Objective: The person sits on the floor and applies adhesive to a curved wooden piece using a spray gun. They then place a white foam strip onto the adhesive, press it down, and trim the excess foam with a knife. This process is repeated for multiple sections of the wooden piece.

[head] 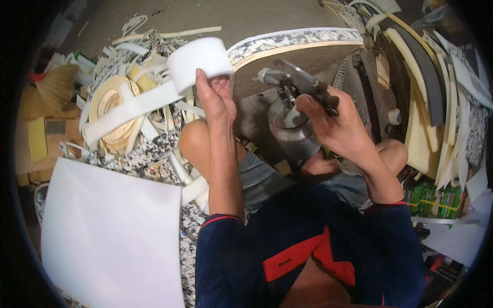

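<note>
My left hand (215,98) grips a white foam strip (198,63), with the thumb on its near face and the fingers behind. The strip bends over at the top, and a white length (133,115) trails down left across the scraps. Beside it, a curved plywood piece (304,48) faced with speckled foam (300,38) stretches to the right; its left end is hidden behind the strip. My right hand (335,121) is closed around a spray gun (304,79) whose nozzle points up left. Below the gun is a round metal cup (294,136), between my knees.
A large white foam sheet (115,231) lies at lower left. Foam offcuts (154,73) and round wooden rings (115,138) are heaped on the left, near a straw broom (59,86). Curved foam strips (423,84) lean at right, above a green crate (435,202). A coiled hose (339,75) runs behind the gun.
</note>
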Demonstrator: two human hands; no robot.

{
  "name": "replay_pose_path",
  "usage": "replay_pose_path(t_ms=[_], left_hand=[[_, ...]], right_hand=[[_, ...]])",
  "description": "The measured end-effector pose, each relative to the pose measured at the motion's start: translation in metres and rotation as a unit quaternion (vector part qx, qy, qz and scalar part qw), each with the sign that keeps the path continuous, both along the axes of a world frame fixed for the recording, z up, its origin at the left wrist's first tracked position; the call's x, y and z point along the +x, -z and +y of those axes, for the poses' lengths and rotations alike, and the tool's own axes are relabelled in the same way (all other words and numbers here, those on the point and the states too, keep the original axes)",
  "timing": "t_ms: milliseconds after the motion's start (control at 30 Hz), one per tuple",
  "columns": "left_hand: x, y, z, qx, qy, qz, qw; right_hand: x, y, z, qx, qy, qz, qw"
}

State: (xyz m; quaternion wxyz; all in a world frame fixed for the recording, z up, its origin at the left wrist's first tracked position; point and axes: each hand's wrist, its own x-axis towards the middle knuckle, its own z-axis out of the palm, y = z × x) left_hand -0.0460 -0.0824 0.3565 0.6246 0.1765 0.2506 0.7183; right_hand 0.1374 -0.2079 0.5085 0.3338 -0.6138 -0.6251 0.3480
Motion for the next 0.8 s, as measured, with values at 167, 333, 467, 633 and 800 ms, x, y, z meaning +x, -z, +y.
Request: replay_pose_path(t_ms=[167,333,467,633,800], left_hand=[[0.001,0.000,-0.002,0.003,-0.004,0.044,0.999],[0.003,0.009,0.002,-0.006,-0.020,0.104,0.994],[-0.004,0.017,0.008,0.018,0.020,0.157,0.987],[-0.015,0.003,0.021,0.015,0.071,0.191,0.979],[-0.007,-0.023,0.019,0.021,0.126,0.264,0.956]], right_hand=[[0.026,0.003,-0.013,0.061,0.070,0.070,0.993],[0.089,-0.011,-0.037,0.035,0.186,0.169,0.967],[0.160,-0.006,-0.040,0.099,0.281,0.189,0.936],[0.284,0.066,-0.031,0.130,0.399,0.166,0.892],[0.379,0.187,0.002,0.093,0.469,0.050,0.877]])
